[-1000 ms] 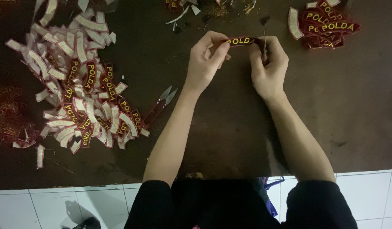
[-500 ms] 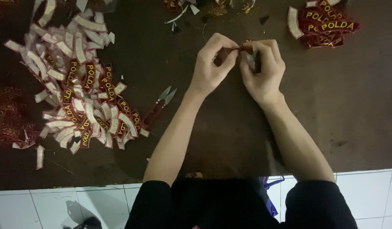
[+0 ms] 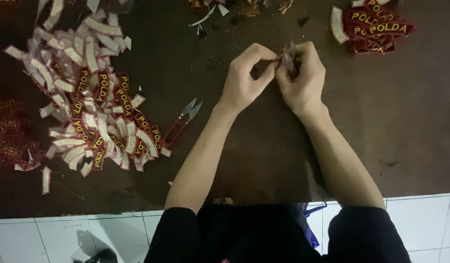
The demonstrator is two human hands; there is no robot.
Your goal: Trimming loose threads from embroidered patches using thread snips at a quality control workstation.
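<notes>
Nearest you: white tiled floor (image 3: 420,219) at the bottom edge, then the near rim of the dark brown table (image 3: 264,165), w/ your black sleeves (image 3: 264,238) just over it. All places below are relative to the thread snips (image 3: 183,122), which lie flat on the table, blades apart, red handle pointing toward you.

Right of the snips & farther from you, both hands meet above the table. Your left hand (image 3: 244,80) and right hand (image 3: 303,78) are pinched together on one small embroidered patch (image 3: 287,51), red edge just showing between thumb & fingertips. Both grips closed on it; most of the patch is hidden by fingers, so can't tell which face is up.

Left of the snips: big loose heap of curved patches (image 3: 88,97), some white backing up, some red w/ yellow lettering up. Nearest ones lie just beside the handle.

Far right of the snips, at the table's back edge: a smaller stack of patches (image 3: 373,27), lettering up. Straight beyond the snips, thread scraps (image 3: 234,9) litter the far edge.
</notes>
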